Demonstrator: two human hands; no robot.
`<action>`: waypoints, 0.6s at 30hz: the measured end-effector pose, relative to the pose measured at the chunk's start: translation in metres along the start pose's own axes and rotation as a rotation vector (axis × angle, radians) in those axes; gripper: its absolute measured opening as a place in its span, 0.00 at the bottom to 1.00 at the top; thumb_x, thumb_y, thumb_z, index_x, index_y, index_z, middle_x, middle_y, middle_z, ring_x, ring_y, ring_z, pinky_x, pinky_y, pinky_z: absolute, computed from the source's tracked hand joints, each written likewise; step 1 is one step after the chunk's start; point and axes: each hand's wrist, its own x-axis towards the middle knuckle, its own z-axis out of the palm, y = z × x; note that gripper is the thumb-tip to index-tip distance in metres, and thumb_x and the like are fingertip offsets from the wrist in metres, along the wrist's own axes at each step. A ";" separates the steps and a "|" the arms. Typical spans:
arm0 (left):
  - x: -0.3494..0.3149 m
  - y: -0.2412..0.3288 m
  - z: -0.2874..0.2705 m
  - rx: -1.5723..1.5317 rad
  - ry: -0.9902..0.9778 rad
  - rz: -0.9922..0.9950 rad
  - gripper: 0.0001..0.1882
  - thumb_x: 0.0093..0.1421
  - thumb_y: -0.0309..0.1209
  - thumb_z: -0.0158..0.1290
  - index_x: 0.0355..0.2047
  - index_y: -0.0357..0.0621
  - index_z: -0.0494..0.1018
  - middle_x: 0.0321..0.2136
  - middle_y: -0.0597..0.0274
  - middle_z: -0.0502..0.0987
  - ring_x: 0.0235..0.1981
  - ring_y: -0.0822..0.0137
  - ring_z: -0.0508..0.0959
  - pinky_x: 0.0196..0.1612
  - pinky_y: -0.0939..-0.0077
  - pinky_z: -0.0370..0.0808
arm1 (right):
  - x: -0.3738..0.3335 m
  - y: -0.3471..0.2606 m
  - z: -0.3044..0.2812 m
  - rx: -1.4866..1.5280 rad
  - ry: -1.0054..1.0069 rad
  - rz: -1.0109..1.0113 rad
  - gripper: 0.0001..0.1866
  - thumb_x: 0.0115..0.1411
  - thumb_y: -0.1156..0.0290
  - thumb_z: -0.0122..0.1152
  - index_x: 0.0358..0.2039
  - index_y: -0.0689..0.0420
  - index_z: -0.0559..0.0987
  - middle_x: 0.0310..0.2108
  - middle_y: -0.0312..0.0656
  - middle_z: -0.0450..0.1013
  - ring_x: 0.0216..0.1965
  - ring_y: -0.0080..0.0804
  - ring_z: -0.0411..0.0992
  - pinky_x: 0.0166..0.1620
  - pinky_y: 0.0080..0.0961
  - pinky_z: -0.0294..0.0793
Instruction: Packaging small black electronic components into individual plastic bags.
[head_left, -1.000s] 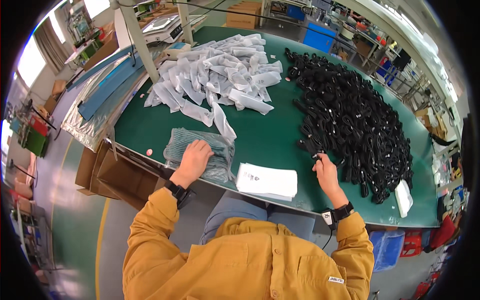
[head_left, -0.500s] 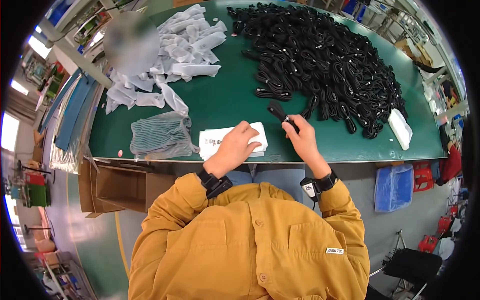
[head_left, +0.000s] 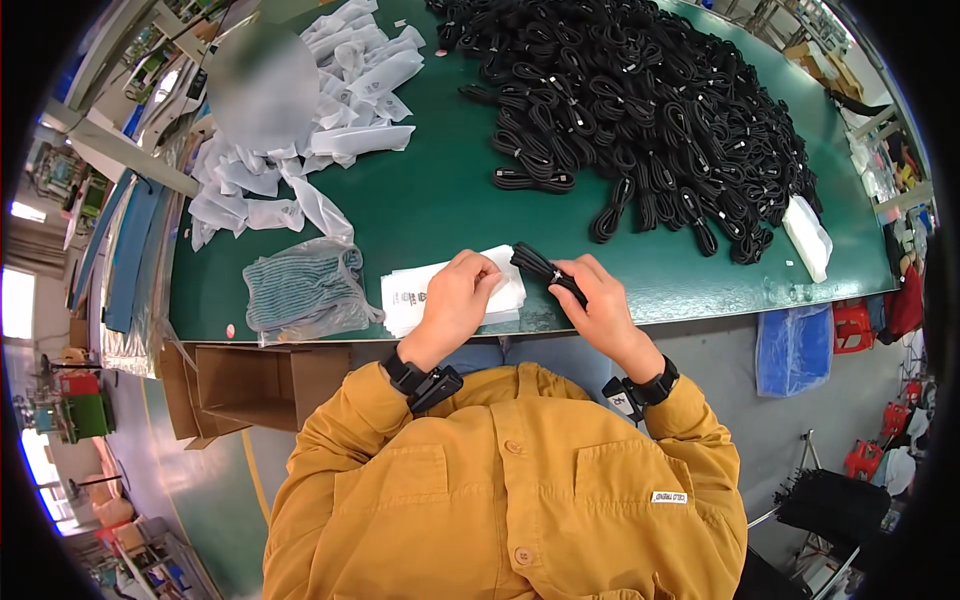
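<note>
In my right hand (head_left: 598, 302) is a coiled black cable (head_left: 540, 265), gripped near its near end, with its far end close to the right edge of a stack of flat white bags (head_left: 405, 300). Thumb and fingers of my left hand (head_left: 458, 302) are pinched together over that stack, at the right part of the top bag. How much of the bag lies between the fingertips is partly hidden by the hand. The stack rests on the green table (head_left: 420, 205) near its front edge. Dark print shows on the bags.
A big heap of coiled black cables (head_left: 640, 120) covers the far right of the table. Filled white bags (head_left: 350, 90) pile up at the far left. A clear bag of striped teal fabric (head_left: 305, 290) lies left of the stack. One white packet (head_left: 806, 238) is at right.
My right hand has brought the cable left and nearer, up to the stack. My left hand's spread fingers have drawn together on the top bag. The view has shifted slightly.
</note>
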 end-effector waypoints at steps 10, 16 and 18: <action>-0.001 0.005 -0.010 -0.131 0.033 0.014 0.02 0.60 0.22 0.56 0.32 0.38 0.73 0.28 0.58 0.72 0.25 0.67 0.74 0.30 0.77 0.71 | 0.000 -0.003 -0.004 -0.253 -0.076 -0.208 0.20 0.53 0.78 0.67 0.48 0.58 0.77 0.34 0.43 0.70 0.30 0.40 0.72 0.31 0.33 0.73; -0.003 0.000 -0.017 0.135 -0.006 0.203 0.03 0.59 0.21 0.55 0.34 0.40 0.73 0.31 0.55 0.72 0.27 0.57 0.75 0.30 0.71 0.72 | 0.008 -0.003 -0.007 -0.309 -0.071 -0.328 0.21 0.53 0.78 0.67 0.48 0.58 0.77 0.35 0.42 0.70 0.30 0.40 0.72 0.31 0.34 0.73; -0.003 0.002 -0.017 0.184 -0.027 0.220 0.04 0.58 0.21 0.55 0.34 0.40 0.73 0.31 0.55 0.72 0.28 0.56 0.75 0.30 0.70 0.72 | 0.008 -0.002 -0.012 -0.310 -0.032 -0.267 0.20 0.52 0.78 0.68 0.48 0.58 0.78 0.35 0.42 0.70 0.29 0.40 0.72 0.31 0.34 0.73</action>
